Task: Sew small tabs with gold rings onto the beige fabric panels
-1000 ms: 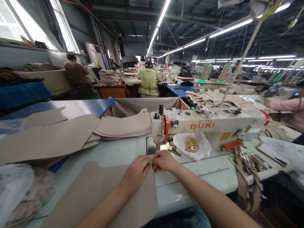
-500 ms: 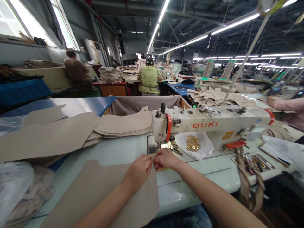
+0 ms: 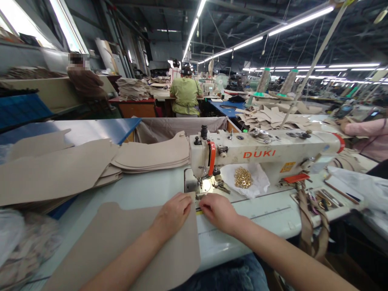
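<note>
A large flat beige panel (image 3: 133,242) lies on the sewing table in front of me, its upper right corner just below the needle area of the white sewing machine (image 3: 236,151). My left hand (image 3: 172,214) rests on that corner, fingers curled and pinching near the edge. Just right of the panel's edge, my right hand (image 3: 220,211) is closed, thumb and fingertips pressed together. What it holds, if anything, is too small to make out. Between the hands a short strip of beige material shows. The lit needle plate (image 3: 206,185) is just beyond my fingertips.
Stacked beige panels (image 3: 151,155) lie left of the machine. Gold metal fittings (image 3: 243,178) sit on white wrapping under its arm. A tool tray (image 3: 324,200) and hanging straps (image 3: 303,218) are at right. A plastic bag (image 3: 10,230) lies at left. Co-workers sit beyond.
My right hand has drawn slightly away from my left, uncovering the panel's upper right corner. My left hand stays on the panel. The whole view has shifted a little.
</note>
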Motion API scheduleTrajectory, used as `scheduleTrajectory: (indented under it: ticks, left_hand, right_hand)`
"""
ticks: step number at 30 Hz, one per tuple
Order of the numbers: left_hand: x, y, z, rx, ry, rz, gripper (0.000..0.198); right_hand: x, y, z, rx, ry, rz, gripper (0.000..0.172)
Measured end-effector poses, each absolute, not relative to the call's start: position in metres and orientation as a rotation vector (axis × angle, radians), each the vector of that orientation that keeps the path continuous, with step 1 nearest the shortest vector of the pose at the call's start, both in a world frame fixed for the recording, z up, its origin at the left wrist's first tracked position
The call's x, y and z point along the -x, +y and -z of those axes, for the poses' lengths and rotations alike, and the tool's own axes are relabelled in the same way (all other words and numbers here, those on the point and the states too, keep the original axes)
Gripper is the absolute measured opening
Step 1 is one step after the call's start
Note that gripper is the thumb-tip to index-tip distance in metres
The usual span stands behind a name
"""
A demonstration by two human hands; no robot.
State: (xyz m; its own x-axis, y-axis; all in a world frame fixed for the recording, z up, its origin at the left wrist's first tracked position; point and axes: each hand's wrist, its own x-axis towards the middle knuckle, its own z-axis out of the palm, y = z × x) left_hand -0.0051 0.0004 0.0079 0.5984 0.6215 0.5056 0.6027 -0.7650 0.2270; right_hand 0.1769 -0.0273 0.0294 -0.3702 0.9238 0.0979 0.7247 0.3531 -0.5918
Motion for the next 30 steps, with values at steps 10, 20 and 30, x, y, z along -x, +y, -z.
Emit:
scheduleTrajectory:
  ticks: [10,20,30]
  left_hand:
    - [0.003,0.000,-0.005,-2.821,0.989,-1.037,0.020]
    - [0.003,0.002,-0.004,-2.842,1.003,-0.887,0.020]
    - [0.005,0.003,-0.011,-2.685,1.003,-0.870,0.017]
  right_hand:
    - [-0.197,-0.056,-0.024,0.863,-2.786,0.074,0.016]
    - [-0.171,-0.041,-0.011,0.952,-2.503,0.067,0.013]
    - [-0.172,-0.042,0.000,0.901,-2.527,-0.043,0.014]
